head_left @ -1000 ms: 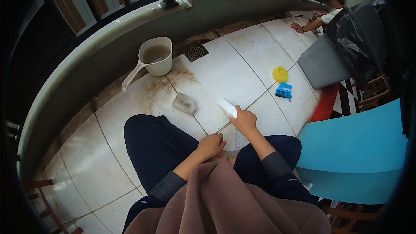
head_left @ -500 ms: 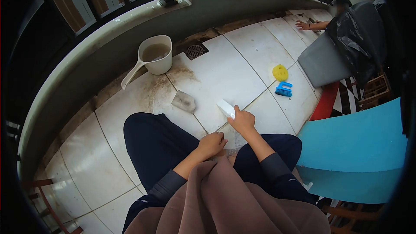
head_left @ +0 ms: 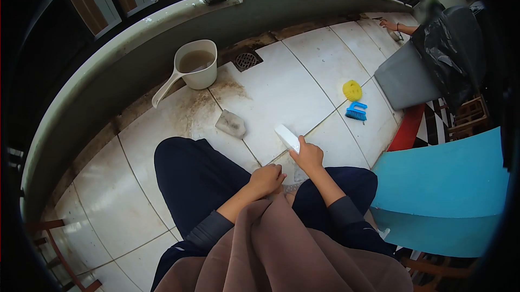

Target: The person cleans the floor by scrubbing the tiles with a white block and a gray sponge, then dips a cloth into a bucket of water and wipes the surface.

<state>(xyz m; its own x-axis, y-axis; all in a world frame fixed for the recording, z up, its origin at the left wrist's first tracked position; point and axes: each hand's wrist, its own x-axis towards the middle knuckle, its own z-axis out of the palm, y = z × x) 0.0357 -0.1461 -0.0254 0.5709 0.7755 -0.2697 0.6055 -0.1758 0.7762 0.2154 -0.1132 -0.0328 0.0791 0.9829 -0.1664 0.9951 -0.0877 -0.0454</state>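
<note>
My right hand [head_left: 309, 155] is wrapped round one end of a white block-shaped object [head_left: 286, 137], whose other end points up and left over the tiles. My left hand [head_left: 266, 179] is curled closed near my lap, beside my shin; whether anything is inside it is hidden. A greyish stone-like block [head_left: 231, 124] lies on the white tiled floor [head_left: 276, 94], left of the white object. Brown stains mark the tiles behind that block.
A dipper [head_left: 198, 77] with murky water stands by the wall, near a floor drain [head_left: 246, 61]. A yellow sponge [head_left: 352, 90] and blue brush [head_left: 356, 111] lie ahead right. Beyond are a grey bin [head_left: 406, 78] and another person's hand [head_left: 389, 25]. A blue surface [head_left: 439, 178] is at right.
My right hand and the white object have shifted slightly right and down. The other person has moved back behind the bin, leaving only a hand and forearm visible.
</note>
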